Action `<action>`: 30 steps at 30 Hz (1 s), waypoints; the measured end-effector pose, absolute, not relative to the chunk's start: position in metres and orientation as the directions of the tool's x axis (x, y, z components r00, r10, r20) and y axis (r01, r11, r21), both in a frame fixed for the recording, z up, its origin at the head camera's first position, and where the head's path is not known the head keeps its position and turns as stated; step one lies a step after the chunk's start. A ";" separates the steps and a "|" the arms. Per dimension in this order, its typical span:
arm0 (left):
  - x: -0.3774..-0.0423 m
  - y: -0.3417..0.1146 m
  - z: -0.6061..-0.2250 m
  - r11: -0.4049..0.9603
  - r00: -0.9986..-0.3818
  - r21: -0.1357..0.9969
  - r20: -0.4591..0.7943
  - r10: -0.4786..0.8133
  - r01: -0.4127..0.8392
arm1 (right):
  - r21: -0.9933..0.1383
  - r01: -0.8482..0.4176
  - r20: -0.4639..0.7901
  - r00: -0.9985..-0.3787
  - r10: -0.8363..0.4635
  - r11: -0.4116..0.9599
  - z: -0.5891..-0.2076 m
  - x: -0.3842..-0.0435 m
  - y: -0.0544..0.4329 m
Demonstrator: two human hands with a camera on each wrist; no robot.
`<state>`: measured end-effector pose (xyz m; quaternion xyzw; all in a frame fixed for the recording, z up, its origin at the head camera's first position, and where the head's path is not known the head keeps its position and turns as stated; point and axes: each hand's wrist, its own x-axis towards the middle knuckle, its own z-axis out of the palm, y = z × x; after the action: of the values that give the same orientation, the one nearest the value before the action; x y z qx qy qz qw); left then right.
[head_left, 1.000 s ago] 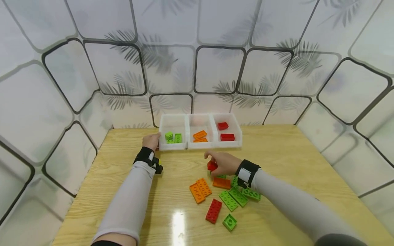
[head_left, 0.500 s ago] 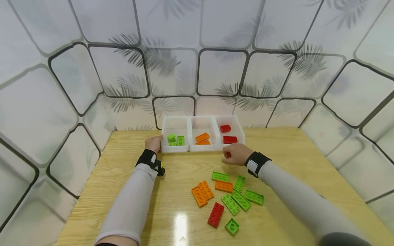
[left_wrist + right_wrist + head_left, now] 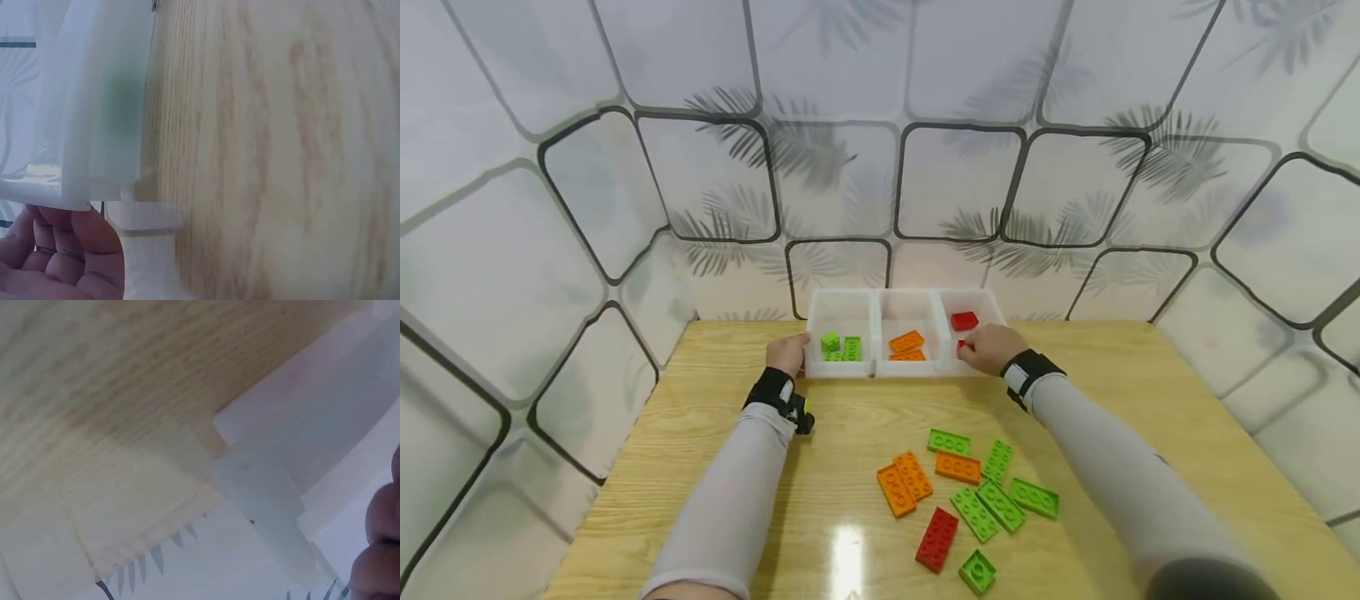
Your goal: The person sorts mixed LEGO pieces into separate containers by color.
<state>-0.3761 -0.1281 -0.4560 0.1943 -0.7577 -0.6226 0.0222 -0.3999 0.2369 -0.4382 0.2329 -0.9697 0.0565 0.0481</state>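
Observation:
In the head view a white three-compartment tray (image 3: 917, 368) stands at the back of the table. My left hand (image 3: 786, 354) grips its left end; the left wrist view shows the curled fingers (image 3: 100, 240) at the rim. My right hand (image 3: 994, 348) is over the front of the right compartment with fingers curled, a bit of red brick (image 3: 961, 344) showing at the fingertips. The hand hides most of that spot. Another red brick (image 3: 964, 321) lies farther back in this compartment. Orange bricks (image 3: 907, 341) lie in the middle one, green bricks (image 3: 852, 348) in the left one.
Loose bricks lie on the wooden table (image 3: 722, 467) in front of the tray: a red brick (image 3: 937, 540), a small square green brick (image 3: 977, 572), several long green bricks (image 3: 973, 514) and orange bricks (image 3: 896, 490). A patterned curtain (image 3: 958, 179) rises behind the table.
My right hand has carried a red brick from above the loose pile up to the tray's right compartment. The left hand stays on the tray's end. The head view has shifted slightly.

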 end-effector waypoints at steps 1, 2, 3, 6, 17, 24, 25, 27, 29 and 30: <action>-0.377 -0.128 -0.457 0.150 -0.923 0.952 -0.208 -0.325 -0.267 | -0.090 -0.450 0.141 -0.889 -0.436 0.889 -0.439 -0.403 0.236; -0.377 -0.128 -0.457 0.153 -0.921 0.951 -0.207 -0.330 -0.268 | -0.094 -0.441 0.160 -0.892 -0.424 0.893 -0.440 -0.406 0.234; -0.377 -0.128 -0.458 0.156 -0.920 0.950 -0.208 -0.333 -0.272 | -0.099 -0.434 0.175 -0.893 -0.414 0.895 -0.441 -0.409 0.232; -0.377 -0.128 -0.457 0.145 -0.914 0.948 -0.220 -0.340 -0.282 | -0.088 -0.418 0.199 -0.897 -0.395 0.904 -0.443 -0.417 0.227; -0.382 -0.125 -0.455 0.148 -0.913 0.947 -0.223 -0.341 -0.287 | 0.080 -0.421 0.243 -0.871 -0.427 0.904 -0.457 -0.442 0.221; -0.383 -0.125 -0.457 0.170 -0.920 0.954 -0.175 -0.351 -0.246 | 0.113 -0.423 0.259 -0.861 -0.438 0.899 -0.467 -0.445 0.225; -0.383 -0.124 -0.457 0.174 -0.920 0.954 -0.170 -0.353 -0.243 | 0.115 -0.429 0.259 -0.858 -0.444 0.896 -0.469 -0.446 0.225; -0.383 -0.123 -0.458 0.180 -0.919 0.953 -0.165 -0.359 -0.242 | 0.105 -0.437 0.248 -0.858 -0.449 0.893 -0.471 -0.447 0.227; -0.383 -0.123 -0.459 0.185 -0.918 0.953 -0.163 -0.362 -0.242 | 0.085 -0.446 0.239 -0.859 -0.453 0.891 -0.471 -0.447 0.228; -0.383 -0.123 -0.459 0.187 -0.918 0.952 -0.162 -0.362 -0.241 | 0.076 -0.452 0.238 -0.858 -0.456 0.889 -0.470 -0.448 0.228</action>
<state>-0.3832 -0.1232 -0.4586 0.1961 -0.7686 -0.6068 0.0496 -0.4475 0.2281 -0.4703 0.2354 -0.9637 -0.0088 0.1257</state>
